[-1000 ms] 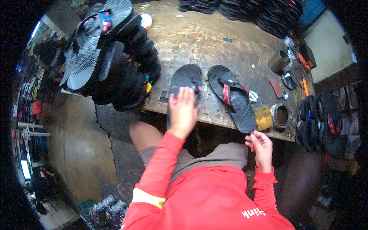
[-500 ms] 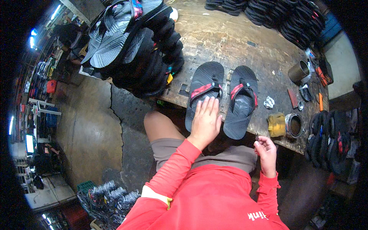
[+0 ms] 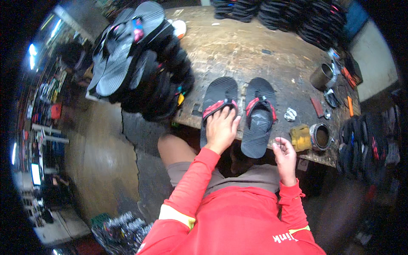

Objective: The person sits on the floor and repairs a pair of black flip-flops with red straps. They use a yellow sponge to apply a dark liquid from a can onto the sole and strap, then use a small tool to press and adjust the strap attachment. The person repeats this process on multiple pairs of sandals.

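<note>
Side by side at the table's near edge lie two black flip-flops with red-and-black straps, the left flip-flop (image 3: pixel 219 88) and the right flip-flop (image 3: pixel 255 138). My left hand (image 3: pixel 221 131) rests on the left one, fingers apart, fingertips at its strap; whether they reach under the strap I cannot tell. Just off the table edge, right of the right flip-flop, is my right hand (image 3: pixel 285 157). Its thumb and fingers are pinched together; what sits between them is too small to make out.
A tall stack of flip-flops (image 3: pixel 127 63) stands at the left. More black flip-flops (image 3: pixel 280 17) line the far edge. On the right are a metal cup (image 3: pixel 321 76), an open can (image 3: pixel 321 136), a yellow block-like thing (image 3: pixel 300 138), crumpled paper (image 3: pixel 290 114) and hanging flip-flops (image 3: pixel 361 144).
My left hand's fingers have bent and spread at the strap. My right hand has moved slightly up and left; the dark bit that stuck out of it shows less clearly. The whole view has shifted.
</note>
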Demonstrator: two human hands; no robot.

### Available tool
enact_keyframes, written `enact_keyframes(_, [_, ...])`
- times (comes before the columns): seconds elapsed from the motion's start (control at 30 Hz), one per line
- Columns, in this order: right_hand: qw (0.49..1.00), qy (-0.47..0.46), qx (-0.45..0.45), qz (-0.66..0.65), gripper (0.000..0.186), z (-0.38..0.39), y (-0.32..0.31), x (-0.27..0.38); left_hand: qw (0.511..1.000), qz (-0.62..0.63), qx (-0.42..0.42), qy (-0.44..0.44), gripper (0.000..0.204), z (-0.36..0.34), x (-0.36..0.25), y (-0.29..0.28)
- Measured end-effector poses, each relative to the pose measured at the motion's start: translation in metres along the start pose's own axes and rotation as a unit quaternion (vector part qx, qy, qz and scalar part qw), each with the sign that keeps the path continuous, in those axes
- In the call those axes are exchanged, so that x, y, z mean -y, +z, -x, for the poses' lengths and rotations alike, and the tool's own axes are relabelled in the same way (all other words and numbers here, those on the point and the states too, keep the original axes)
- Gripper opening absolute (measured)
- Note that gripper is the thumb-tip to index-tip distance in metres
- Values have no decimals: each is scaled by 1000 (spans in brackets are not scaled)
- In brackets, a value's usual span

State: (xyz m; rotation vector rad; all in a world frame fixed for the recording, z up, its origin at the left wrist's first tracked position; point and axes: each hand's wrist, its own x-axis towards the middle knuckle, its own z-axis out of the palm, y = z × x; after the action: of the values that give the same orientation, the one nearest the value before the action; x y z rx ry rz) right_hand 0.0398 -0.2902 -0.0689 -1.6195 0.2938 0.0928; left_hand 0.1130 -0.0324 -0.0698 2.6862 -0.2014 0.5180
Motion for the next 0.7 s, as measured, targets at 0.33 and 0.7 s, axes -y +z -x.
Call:
enact_keyframes(0.33, [994, -94, -28, 53, 33, 8, 41, -2, 994, 55, 77, -57, 63, -36, -34, 5])
enact_keyframes(0.7, [913, -57, -265, 305, 22, 94, -105, -148, 978, -128, 134, -91, 60, -37, -29, 29])
